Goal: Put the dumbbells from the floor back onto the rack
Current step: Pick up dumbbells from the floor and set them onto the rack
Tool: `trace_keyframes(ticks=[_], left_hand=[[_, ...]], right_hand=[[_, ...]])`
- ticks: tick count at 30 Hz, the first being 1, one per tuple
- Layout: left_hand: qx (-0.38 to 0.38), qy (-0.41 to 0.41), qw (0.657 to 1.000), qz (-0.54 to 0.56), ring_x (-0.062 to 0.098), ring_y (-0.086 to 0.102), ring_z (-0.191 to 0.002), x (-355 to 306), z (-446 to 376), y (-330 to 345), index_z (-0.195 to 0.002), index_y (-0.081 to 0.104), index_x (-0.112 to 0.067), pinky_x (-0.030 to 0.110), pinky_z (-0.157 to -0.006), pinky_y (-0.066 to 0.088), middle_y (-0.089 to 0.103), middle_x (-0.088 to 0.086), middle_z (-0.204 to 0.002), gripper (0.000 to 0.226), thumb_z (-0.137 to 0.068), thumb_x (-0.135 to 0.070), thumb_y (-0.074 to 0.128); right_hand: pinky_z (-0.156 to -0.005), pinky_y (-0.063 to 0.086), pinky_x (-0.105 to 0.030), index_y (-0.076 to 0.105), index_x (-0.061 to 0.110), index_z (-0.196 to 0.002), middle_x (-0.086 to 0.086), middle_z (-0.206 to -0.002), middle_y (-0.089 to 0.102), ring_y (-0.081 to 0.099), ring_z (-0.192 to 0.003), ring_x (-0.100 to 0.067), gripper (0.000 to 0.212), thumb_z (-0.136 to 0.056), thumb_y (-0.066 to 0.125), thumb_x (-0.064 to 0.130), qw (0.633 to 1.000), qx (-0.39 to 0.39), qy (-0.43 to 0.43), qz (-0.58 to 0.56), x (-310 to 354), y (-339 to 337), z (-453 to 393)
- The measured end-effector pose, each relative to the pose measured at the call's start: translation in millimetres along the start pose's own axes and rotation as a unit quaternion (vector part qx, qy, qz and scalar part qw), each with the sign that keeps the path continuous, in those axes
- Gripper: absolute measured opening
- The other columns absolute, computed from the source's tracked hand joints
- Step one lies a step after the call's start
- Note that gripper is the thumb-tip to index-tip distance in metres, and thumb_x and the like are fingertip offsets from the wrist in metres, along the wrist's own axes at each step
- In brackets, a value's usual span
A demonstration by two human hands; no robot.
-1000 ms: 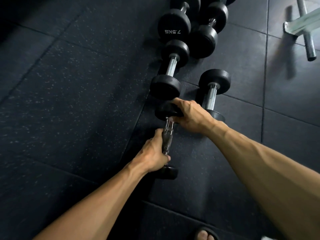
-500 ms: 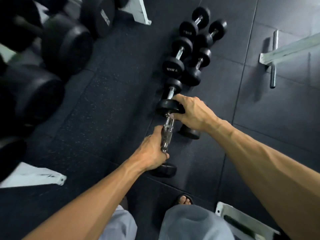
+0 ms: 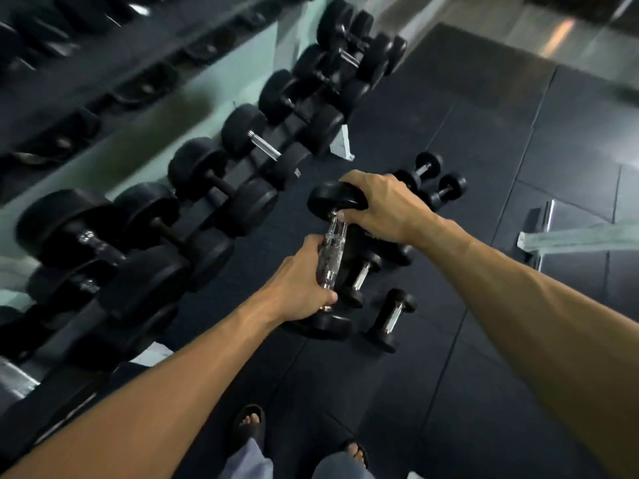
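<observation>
I hold a black dumbbell (image 3: 330,326) with a chrome knurled handle up off the floor. My left hand (image 3: 297,285) grips the handle near its lower head. My right hand (image 3: 383,205) grips the upper head from above. Several smaller dumbbells (image 3: 389,318) lie on the dark rubber floor just beneath and beyond it, another pair (image 3: 439,183) farther off. The rack (image 3: 145,133) runs along the left, its lower tier filled with large black dumbbells (image 3: 221,198).
My two sandalled feet (image 3: 249,423) stand on the rubber floor tiles (image 3: 518,140) below the dumbbell. A pale metal bench frame (image 3: 567,236) lies at the right. The rack's upper tier is blurred.
The dumbbell has risen from the floor in both hands. My view has swung up and left, so the rack now fills the left side.
</observation>
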State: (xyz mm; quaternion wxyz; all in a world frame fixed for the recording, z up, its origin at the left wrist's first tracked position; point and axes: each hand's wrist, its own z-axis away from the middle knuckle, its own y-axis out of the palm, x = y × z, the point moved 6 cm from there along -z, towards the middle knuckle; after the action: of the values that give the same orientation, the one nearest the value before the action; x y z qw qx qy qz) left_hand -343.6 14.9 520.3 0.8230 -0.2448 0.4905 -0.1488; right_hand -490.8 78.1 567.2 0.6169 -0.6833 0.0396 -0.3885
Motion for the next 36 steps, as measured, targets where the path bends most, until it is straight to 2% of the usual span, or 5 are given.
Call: trace_keyframes(ticks=[8, 22, 26, 31, 36], left_hand=[[-0.091, -0.015, 0.996, 0.009, 0.012, 0.060, -0.081, -2.6, 9.0, -107.5, -0.136, 0.028, -0.024, 0.024, -0.067, 0.041, 0.061, -0.003, -0.089, 0.083, -0.072, -0.017, 0.079], [-0.143, -0.059, 0.986, 0.064, 0.009, 0.056, -0.082, 84.4, -17.0, -286.7, -0.137, 0.027, -0.023, 0.019, -0.069, 0.039, 0.056, -0.007, -0.094, 0.083, -0.073, -0.017, 0.079], [-0.183, -0.087, 0.975, 0.092, 0.007, 0.057, -0.078, 114.2, -11.3, -330.4, -0.136, 0.028, -0.023, 0.018, -0.065, 0.040, 0.058, -0.006, -0.090, 0.082, -0.072, -0.015, 0.079], [-0.252, -0.135, 0.949, 0.135, 0.010, 0.059, -0.085, 157.9, -1.4, -385.3, -0.135, 0.028, -0.024, 0.022, -0.071, 0.043, 0.058, -0.004, -0.099, 0.083, -0.072, -0.014, 0.080], [-0.303, -0.168, 0.922, 0.175, 0.004, 0.054, -0.080, 191.8, -6.1, -431.9, -0.139, 0.027, -0.022, 0.012, -0.060, 0.036, 0.052, -0.010, -0.095, 0.083, -0.074, -0.012, 0.078]], right_hand=[[-0.085, 0.049, -0.046, 0.057, 0.016, -0.116, -0.005, -0.101, 0.069, 0.062, -0.097, -0.028, 0.038, -0.083, 0.071, 0.030, 0.997, 0.005, -0.081, 0.012, 95.1, -38.9, -75.2], [-0.087, 0.050, -0.044, 0.057, 0.021, -0.120, -0.001, -0.104, 0.068, 0.063, -0.097, -0.025, 0.040, -0.083, 0.072, 0.029, 0.988, 0.056, -0.140, 0.030, 237.8, -2.0, -249.1], [-0.085, 0.050, -0.043, 0.058, 0.020, -0.116, -0.001, -0.102, 0.070, 0.065, -0.097, -0.025, 0.038, -0.082, 0.072, 0.028, 0.979, 0.074, -0.187, 0.032, 289.8, 16.0, -292.9], [-0.079, 0.049, -0.042, 0.056, 0.018, -0.106, 0.001, -0.092, 0.066, 0.062, -0.090, -0.028, 0.029, -0.083, 0.072, 0.027, 0.957, 0.107, -0.264, 0.046, 364.0, 45.1, -345.4], [-0.082, 0.051, -0.039, 0.058, 0.024, -0.113, 0.002, -0.099, 0.069, 0.064, -0.092, -0.021, 0.036, -0.081, 0.073, 0.027, 0.931, 0.151, -0.331, 0.031, 418.1, 73.7, -401.8]])
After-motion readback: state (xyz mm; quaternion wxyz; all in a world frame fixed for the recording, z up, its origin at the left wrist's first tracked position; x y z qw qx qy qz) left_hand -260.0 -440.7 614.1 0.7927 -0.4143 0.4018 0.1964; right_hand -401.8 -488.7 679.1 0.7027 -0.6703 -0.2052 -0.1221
